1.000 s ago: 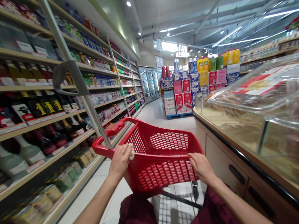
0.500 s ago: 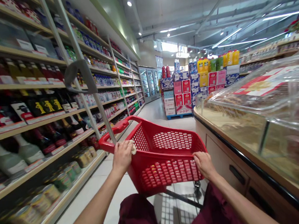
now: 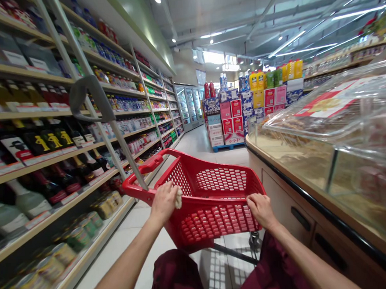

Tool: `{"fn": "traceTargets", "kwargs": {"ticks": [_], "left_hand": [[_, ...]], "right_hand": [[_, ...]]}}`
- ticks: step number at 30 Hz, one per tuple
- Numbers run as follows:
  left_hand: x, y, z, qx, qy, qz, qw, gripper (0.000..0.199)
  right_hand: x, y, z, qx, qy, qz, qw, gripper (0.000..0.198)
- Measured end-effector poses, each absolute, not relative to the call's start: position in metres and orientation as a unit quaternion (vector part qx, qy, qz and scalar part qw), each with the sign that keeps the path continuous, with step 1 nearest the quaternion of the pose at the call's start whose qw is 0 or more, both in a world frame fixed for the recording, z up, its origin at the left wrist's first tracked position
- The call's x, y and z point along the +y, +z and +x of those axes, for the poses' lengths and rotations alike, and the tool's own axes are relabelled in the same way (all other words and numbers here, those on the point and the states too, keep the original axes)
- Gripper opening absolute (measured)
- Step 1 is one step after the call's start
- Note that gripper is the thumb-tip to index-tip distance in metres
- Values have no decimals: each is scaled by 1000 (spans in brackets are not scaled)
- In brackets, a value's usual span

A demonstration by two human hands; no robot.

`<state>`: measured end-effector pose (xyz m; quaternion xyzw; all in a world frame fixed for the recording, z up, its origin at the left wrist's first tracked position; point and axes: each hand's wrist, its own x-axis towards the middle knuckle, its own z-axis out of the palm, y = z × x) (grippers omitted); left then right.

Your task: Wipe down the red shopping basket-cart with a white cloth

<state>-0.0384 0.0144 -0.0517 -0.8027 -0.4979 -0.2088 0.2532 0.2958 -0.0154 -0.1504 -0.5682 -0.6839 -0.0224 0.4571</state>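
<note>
A red plastic shopping basket on wheels (image 3: 218, 222) stands before my knees. Its grey pull handle (image 3: 92, 98) rises at the left on a metal pole. My left hand (image 3: 165, 201) is closed around a crumpled off-white cloth (image 3: 178, 197), pressed to the basket's near rim left of the middle. Most of the cloth is hidden under the fingers. At the rim's right end, my right hand (image 3: 261, 210) grips the edge with curled fingers. The visible inside of the basket shows only its red perforated walls.
Shelves of bottles and cans (image 3: 68, 153) run along the left. On the right is a wooden counter (image 3: 282, 186) with clear plastic covers (image 3: 326, 113). Ahead, stacked drink cartons (image 3: 232, 119) sit on a blue pallet (image 3: 228, 147), with glass-door coolers (image 3: 188, 103) beyond.
My left hand has slid a little to the right along the rim with the cloth, and more of the cloth shows. My right hand stays on its corner. The view has shifted slightly.
</note>
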Motion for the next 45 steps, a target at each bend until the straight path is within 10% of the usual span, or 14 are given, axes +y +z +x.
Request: {"fn": "traceTargets", "kwargs": {"ticks": [14, 21, 45], "left_hand": [[1, -60, -15, -446, -209, -859, 143, 28], [5, -51, -61, -521, -329, -736, 281, 31], [10, -82, -4, -475, -227, -810, 258, 32]], "right_hand": [[-21, -151, 302, -699, -28, -562, 442, 28], [-24, -152, 301, -689, -32, -571, 446, 26], [-24, -152, 308, -695, -33, -569, 439, 27]]}}
